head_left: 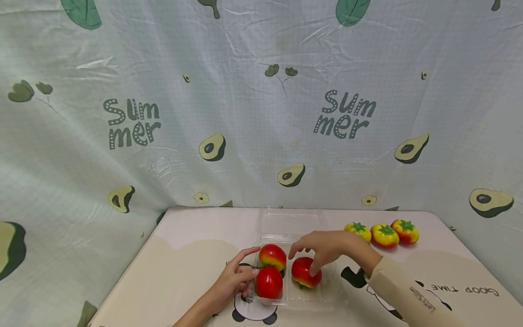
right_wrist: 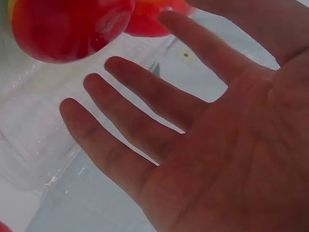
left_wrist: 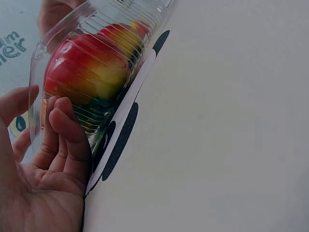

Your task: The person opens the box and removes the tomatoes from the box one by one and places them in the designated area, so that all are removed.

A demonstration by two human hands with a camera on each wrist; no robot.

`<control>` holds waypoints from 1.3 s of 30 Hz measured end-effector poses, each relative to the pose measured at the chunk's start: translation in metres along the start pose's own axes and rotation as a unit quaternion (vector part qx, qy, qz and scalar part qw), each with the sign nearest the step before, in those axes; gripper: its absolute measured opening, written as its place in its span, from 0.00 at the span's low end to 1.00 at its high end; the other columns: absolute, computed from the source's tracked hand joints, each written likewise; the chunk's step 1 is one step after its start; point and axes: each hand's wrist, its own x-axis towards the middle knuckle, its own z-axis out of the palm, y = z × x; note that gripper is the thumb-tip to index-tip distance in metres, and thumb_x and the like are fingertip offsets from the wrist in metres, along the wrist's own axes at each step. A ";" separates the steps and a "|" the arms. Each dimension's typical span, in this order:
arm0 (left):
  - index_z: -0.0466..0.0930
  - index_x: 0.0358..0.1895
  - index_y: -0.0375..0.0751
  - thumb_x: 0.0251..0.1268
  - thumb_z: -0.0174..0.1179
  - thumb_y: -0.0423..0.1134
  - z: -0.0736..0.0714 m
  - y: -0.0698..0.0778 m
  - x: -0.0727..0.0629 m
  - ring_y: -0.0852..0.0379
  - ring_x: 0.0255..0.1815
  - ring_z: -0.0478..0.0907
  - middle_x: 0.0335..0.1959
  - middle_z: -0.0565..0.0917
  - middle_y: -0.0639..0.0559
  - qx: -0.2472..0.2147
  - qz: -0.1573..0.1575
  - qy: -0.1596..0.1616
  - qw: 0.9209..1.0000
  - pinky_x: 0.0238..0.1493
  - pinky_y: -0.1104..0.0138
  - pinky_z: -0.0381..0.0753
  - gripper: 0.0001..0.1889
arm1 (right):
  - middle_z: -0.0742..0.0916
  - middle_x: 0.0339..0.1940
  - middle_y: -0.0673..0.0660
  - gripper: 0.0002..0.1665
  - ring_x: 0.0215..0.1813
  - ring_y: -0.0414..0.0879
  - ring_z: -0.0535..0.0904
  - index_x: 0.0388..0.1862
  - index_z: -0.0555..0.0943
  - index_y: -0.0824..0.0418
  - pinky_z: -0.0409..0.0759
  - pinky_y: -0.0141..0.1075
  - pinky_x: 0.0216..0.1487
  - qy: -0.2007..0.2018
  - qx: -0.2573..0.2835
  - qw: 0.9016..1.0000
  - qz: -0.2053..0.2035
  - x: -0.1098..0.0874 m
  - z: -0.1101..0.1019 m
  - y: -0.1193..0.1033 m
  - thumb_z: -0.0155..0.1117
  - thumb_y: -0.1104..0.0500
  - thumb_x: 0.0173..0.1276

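A clear plastic box (head_left: 294,297) with its lid (head_left: 292,222) folded back holds 3 red and yellow fruits with green leafy tops. Two of them, the rear-left fruit (head_left: 272,255) and the front-left fruit (head_left: 269,282), sit in its left half. My left hand (head_left: 233,281) holds the box's left side, thumb at the rim and some fingers curled against the outer wall (left_wrist: 82,72). Over the right-hand fruit (head_left: 304,272) my right hand (head_left: 324,247) hovers with spread fingers. Its thumb overlaps that fruit in the head view; contact cannot be told.
At the back right stand 3 more fruits (head_left: 385,236), yellower, with green tops upward. A printed cover (head_left: 196,254) lies on the table. Behind hangs a pale curtain (head_left: 245,113) with avocado prints, and it also closes off both sides.
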 end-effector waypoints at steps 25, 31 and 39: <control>0.54 0.81 0.45 0.75 0.57 0.39 -0.001 -0.001 0.000 0.63 0.20 0.73 0.21 0.77 0.59 -0.004 0.006 -0.004 1.000 0.27 0.73 0.77 0.36 | 0.83 0.49 0.42 0.37 0.53 0.41 0.76 0.55 0.81 0.39 0.87 0.45 0.54 -0.057 -0.035 0.994 0.089 0.016 0.016 -0.012 0.83 0.66 0.50; 0.53 0.81 0.44 0.75 0.57 0.40 -0.001 -0.001 0.001 0.63 0.21 0.73 0.21 0.77 0.59 -0.003 0.004 -0.004 1.000 0.27 0.73 0.77 0.36 | 0.83 0.48 0.42 0.37 0.52 0.41 0.76 0.56 0.80 0.40 0.87 0.44 0.54 -0.074 -0.023 0.992 0.096 0.018 0.020 -0.010 0.84 0.64 0.50; 0.53 0.81 0.44 0.76 0.56 0.39 -0.001 -0.001 0.001 0.63 0.21 0.73 0.21 0.77 0.59 -0.002 0.005 -0.004 1.000 0.28 0.73 0.77 0.35 | 0.83 0.49 0.41 0.38 0.53 0.39 0.76 0.58 0.79 0.40 0.87 0.44 0.54 -0.081 -0.031 0.993 0.085 0.017 0.020 -0.010 0.83 0.65 0.50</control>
